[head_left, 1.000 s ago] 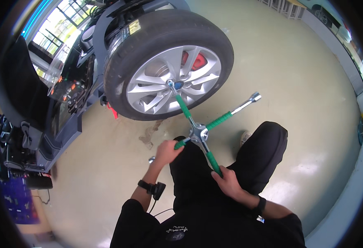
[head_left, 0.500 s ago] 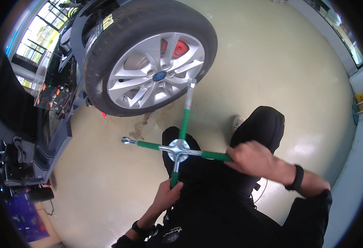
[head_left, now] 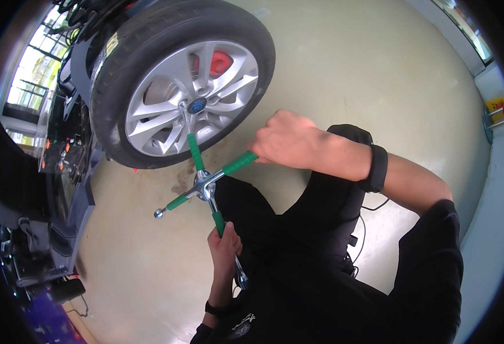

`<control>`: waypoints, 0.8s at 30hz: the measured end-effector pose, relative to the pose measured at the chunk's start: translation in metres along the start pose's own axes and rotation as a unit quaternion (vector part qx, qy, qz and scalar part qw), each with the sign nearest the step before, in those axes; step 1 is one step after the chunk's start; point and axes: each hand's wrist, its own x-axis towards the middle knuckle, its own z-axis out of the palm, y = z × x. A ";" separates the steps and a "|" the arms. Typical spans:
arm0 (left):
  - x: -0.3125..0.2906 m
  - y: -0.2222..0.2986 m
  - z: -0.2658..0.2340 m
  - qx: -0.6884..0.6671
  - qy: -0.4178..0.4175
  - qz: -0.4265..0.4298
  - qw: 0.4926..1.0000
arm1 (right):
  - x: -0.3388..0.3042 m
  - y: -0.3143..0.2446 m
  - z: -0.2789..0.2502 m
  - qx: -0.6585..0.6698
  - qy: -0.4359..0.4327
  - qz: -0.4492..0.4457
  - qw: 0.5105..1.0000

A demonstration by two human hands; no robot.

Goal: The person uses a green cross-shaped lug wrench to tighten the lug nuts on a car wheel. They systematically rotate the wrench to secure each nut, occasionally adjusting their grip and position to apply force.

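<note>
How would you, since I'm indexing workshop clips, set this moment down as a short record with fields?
Tool: four-way wrench with green-wrapped arms
Left hand: closed around its near arm
Right hand: closed on the end of its right arm
Wrench's far end: at the wheel, just left of the blue centre cap; seating unclear
Wheel: silver, spoked, with a black tyre
Behind spokes: red part

The left hand (head_left: 223, 247) curls low, the right hand (head_left: 286, 139) clenches farther forward.
</note>
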 end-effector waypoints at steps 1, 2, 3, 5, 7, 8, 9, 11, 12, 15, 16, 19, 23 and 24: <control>0.004 -0.006 0.001 -0.011 -0.001 0.001 1.000 | 0.002 0.001 -0.001 -0.004 -0.014 0.001 1.000; 0.007 -0.012 0.002 -0.022 -0.002 0.002 1.000 | 0.003 0.002 -0.003 -0.007 -0.028 0.002 1.000; 0.011 -0.016 0.005 -0.029 -0.008 0.002 1.000 | 0.005 0.003 -0.007 -0.011 -0.042 0.004 0.999; 0.020 -0.024 0.010 -0.045 -0.011 0.006 0.999 | 0.010 0.000 -0.014 -0.059 -0.034 -0.011 0.998; 0.025 -0.028 0.014 -0.068 -0.034 -0.014 0.997 | 0.012 0.000 -0.023 -0.080 -0.035 -0.023 0.996; 0.026 -0.028 0.019 -0.083 -0.043 -0.024 0.995 | 0.014 0.002 -0.029 -0.076 -0.040 -0.027 0.996; 0.027 -0.028 0.022 -0.097 -0.051 -0.033 0.993 | 0.016 0.003 -0.031 -0.072 -0.044 -0.032 0.996; 0.027 -0.026 0.026 -0.115 -0.064 -0.047 0.990 | 0.016 0.005 -0.027 -0.069 -0.034 -0.006 0.997; 0.023 -0.023 0.027 -0.116 -0.058 -0.056 0.990 | 0.014 0.007 -0.024 -0.067 -0.030 0.007 0.997; 0.020 -0.012 0.037 -0.133 -0.078 -0.068 0.986 | 0.007 0.030 -0.018 -0.035 0.053 -0.013 0.998; 0.021 -0.009 0.041 -0.141 -0.089 -0.064 0.984 | 0.009 0.033 -0.021 -0.038 0.019 0.008 0.999; 0.024 -0.013 0.056 -0.135 -0.087 -0.074 0.984 | 0.013 0.039 -0.033 -0.051 -0.083 0.078 0.992; 0.038 -0.021 0.051 -0.173 -0.107 -0.061 0.977 | 0.022 0.025 -0.030 -0.116 -0.016 0.027 0.993; 0.037 -0.024 0.049 -0.170 -0.099 -0.065 0.978 | 0.025 0.021 -0.031 -0.111 -0.050 0.045 0.992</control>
